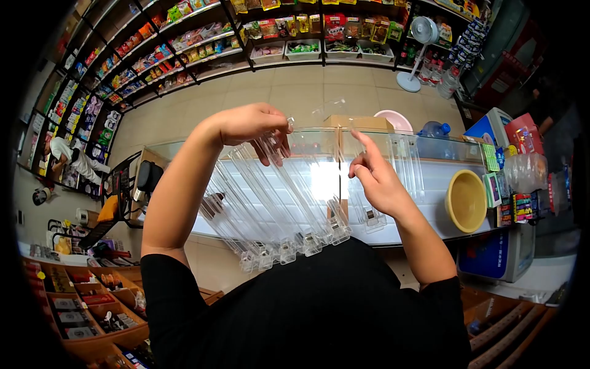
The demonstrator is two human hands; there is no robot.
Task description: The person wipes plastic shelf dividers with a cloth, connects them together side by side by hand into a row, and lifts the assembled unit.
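Several long clear plastic shelf pushers (270, 184) lie side by side at a slant over the glass counter (430, 232), their blocky clear ends overhanging its near edge. My left hand (255, 126) bends over the far end of this row, its fingers closed around the end of a pusher; the fingertips are partly hidden. To the right, my right hand (376, 178) is raised above the counter, index finger stretched out and the other fingers curled, with nothing visible in it. Beside it lie more clear pushers (405, 166), one with a dark coil near its front.
A yellow bowl (466, 201) stands at the counter's right, near small packaged goods (522, 208). Behind the counter are a cardboard box (359, 123), a pink basin (396, 120) and a blue water jug (435, 138). A white fan (424, 31) and stocked shelves line the back. A person (74, 157) is at far left.
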